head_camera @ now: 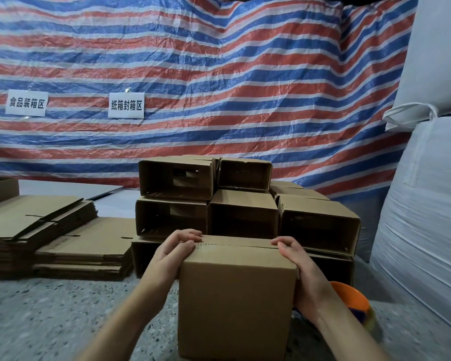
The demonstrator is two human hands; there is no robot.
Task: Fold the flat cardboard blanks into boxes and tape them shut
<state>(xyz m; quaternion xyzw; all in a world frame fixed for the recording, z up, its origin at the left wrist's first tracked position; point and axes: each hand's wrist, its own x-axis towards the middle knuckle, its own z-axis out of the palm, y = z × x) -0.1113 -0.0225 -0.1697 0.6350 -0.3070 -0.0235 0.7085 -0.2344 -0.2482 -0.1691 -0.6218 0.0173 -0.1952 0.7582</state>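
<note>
two hands (176,252), two signs (125,105), one held box (236,295)

At the lower centre of the frame, a cardboard box (236,303) stands on the speckled floor (50,313), with the left hand (173,252) gripping its top left edge and the right hand (301,267) its top right, fingers (190,237) curled over the closed flaps. Behind it, open boxes (242,212) lie stacked on their sides; flat blanks (37,225) are piled at left. An orange tape dispenser (354,300) shows lower right, below white sacks (427,194) and a striped tarp (193,61).
</note>
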